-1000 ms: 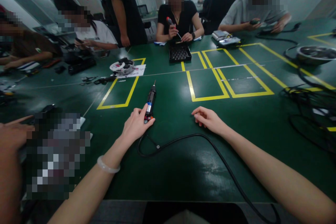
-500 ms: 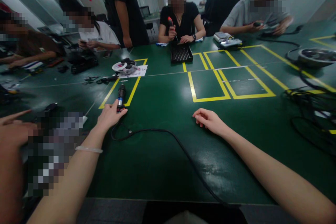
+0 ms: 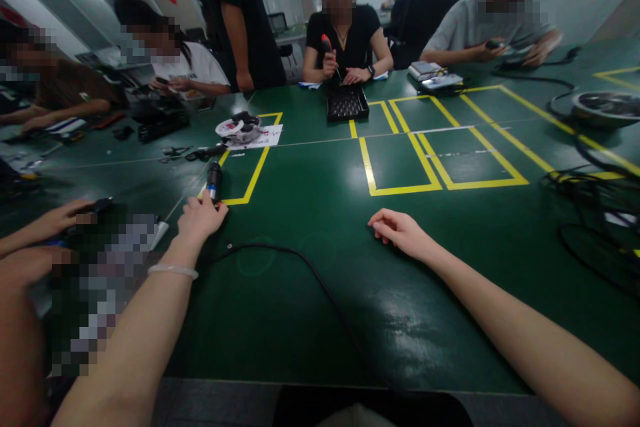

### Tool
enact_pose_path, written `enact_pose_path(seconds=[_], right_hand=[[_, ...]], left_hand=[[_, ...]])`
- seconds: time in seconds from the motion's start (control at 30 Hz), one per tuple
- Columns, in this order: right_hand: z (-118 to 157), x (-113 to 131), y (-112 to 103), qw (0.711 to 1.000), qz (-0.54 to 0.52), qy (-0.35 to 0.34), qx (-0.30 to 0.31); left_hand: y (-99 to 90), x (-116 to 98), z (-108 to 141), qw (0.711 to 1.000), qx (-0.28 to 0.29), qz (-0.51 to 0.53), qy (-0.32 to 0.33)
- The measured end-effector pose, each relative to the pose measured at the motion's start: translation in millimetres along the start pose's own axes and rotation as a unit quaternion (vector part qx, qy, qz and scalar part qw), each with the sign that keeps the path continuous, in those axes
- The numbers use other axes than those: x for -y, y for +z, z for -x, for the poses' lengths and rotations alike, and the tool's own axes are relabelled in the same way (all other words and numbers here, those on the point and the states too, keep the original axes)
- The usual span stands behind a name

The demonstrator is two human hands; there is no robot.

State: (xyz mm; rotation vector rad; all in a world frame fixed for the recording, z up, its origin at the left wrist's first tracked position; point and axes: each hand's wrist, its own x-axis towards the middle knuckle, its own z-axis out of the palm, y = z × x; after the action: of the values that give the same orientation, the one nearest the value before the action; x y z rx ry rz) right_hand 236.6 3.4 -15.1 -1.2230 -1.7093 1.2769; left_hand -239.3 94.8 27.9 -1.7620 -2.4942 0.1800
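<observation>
My left hand (image 3: 201, 217) is wrapped round the near end of a dark cylindrical tool (image 3: 214, 181) with a blue band, at the left of the green table (image 3: 300, 180). The tool lies over the left edge of a yellow-taped rectangle and points away from me. A black cable (image 3: 300, 255) runs from near my left wrist towards the table's front edge. Right of the middle, my right hand (image 3: 395, 230) rests on the table with its fingers curled, and nothing shows in it.
A tape roll (image 3: 235, 128) lies on white paper beyond the tool. Across the table a person works over a black tray (image 3: 347, 105). Tangled cables (image 3: 590, 213) lie at the right. Another person's hands (image 3: 65, 220) are close on my left.
My left hand has moved left with the tool, and the cable has shifted left behind it. The neighbouring person's hand at the left now reaches a dark object. My right hand stays in place.
</observation>
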Motion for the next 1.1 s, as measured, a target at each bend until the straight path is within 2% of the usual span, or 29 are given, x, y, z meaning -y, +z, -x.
enact_pose_path(seconds=[0.43,0.63,0.77,0.93,1.1], right_hand=[[0,0,1,1.000,0.022,-0.004,0.004],[-1,-2,1,1.000,0.028,-0.007,0.006],[-1,-1,1,1.000,0.027,-0.005,0.004],[-1,2,2,1.000,0.021,-0.001,0.000],[2,12,2,0.996,0.071,-0.042,-0.041]], left_hand=[[-2.6,-2,6,0.999,-0.012,0.024,-0.033],[0.7,-11,14,0.999,-0.017,0.045,-0.025],[2.8,-28,35,0.998,-0.032,0.051,0.014],[-2.2,-61,72,0.996,-0.040,0.042,0.065],[-9.8,-98,109,0.990,-0.040,0.031,0.129]])
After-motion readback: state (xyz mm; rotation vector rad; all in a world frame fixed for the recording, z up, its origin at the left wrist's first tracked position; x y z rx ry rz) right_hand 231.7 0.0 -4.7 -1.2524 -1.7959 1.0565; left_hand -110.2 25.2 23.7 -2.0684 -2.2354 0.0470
